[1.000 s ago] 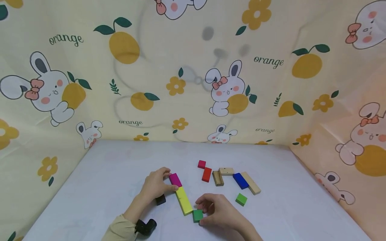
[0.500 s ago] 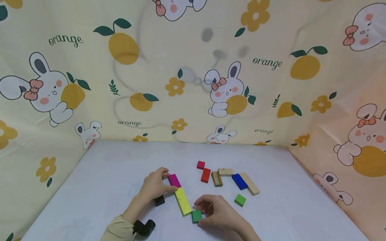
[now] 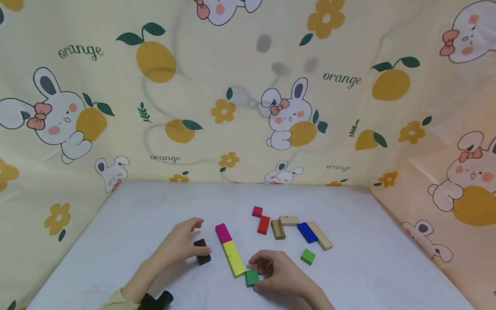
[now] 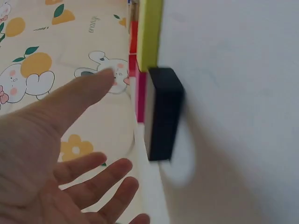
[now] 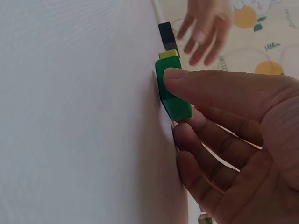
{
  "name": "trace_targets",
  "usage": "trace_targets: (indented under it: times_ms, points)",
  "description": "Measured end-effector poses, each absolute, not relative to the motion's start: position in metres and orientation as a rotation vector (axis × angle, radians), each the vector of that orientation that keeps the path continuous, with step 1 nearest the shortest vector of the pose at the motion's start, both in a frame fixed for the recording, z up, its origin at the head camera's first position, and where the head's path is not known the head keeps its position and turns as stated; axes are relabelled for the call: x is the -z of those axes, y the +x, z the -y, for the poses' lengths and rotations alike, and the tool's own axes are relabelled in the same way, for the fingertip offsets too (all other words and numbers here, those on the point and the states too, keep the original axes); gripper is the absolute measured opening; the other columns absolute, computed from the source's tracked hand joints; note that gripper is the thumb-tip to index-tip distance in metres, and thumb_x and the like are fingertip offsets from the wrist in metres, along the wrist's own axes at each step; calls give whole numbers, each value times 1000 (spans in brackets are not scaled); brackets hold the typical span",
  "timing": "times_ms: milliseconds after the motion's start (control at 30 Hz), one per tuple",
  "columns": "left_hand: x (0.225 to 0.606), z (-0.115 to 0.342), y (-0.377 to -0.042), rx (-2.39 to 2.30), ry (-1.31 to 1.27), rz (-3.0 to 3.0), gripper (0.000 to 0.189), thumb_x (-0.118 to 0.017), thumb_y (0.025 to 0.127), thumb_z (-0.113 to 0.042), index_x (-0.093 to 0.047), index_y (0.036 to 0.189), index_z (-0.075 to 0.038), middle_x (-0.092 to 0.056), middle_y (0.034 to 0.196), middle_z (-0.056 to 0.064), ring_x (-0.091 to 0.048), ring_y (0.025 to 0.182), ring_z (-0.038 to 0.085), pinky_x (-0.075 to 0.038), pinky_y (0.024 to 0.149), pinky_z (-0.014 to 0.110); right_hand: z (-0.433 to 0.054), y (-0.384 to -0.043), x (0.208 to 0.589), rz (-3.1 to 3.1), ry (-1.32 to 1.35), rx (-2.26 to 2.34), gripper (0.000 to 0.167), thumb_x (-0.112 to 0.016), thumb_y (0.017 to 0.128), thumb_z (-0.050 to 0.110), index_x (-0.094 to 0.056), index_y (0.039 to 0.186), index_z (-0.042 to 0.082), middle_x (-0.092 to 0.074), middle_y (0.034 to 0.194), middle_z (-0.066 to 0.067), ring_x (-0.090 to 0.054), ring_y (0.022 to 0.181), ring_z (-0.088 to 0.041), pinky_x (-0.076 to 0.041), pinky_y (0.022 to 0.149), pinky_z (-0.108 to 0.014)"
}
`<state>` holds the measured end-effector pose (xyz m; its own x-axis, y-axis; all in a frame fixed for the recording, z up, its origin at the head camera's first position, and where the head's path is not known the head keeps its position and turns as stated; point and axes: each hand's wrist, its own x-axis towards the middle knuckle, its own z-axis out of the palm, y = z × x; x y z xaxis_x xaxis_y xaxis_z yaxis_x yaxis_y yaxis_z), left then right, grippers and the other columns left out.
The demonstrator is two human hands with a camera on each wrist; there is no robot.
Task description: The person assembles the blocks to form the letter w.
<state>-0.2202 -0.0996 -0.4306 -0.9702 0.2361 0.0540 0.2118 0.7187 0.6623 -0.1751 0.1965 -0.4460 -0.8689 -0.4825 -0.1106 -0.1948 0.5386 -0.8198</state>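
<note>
My left hand (image 3: 174, 243) hovers over a black block (image 3: 202, 253), thumb and fingers spread apart. In the left wrist view a gap shows between that hand and the black block (image 4: 163, 116). My right hand (image 3: 284, 274) pinches a small green block (image 3: 252, 278) between thumb and fingers; the right wrist view has the thumb on the green block (image 5: 180, 106). The green block sits against the near end of a long yellow block (image 3: 234, 259). End to end with the yellow one, at its far end, lies a magenta block (image 3: 223, 233).
Farther back lie a small red cube (image 3: 257, 211), a red block (image 3: 263, 225), a brown wooden block (image 3: 277, 229), a pale wooden block (image 3: 289, 220), a blue block (image 3: 307, 232) and a long pale block (image 3: 320, 236). A light green block (image 3: 308, 256) lies right of my right hand.
My left hand has let go of the magenta block and moved left, over the black block. My right hand stays at the green block.
</note>
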Motion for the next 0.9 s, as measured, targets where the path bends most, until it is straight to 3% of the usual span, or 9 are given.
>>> trace_targets:
  times_ms: [267,900]
  points:
    - [443,117,-208,-1051,415,-2875,91,-97,54,-34,-57,130,-2,-64,111,6,-55,110,29,-42,98,51,-196,-175,445,-2454,-558,1253,40,-87,74,13,-68,109,14,-63,89,5,-59,82,-18,-51,73,-25]
    - [445,112,-209,-942,370,-2929,88,-97,53,-36,-61,126,-5,-64,97,-2,-56,98,24,-46,90,49,-197,-174,444,-2443,-553,1259,39,-87,75,14,-68,110,15,-64,91,5,-59,83,-18,-51,73,-25]
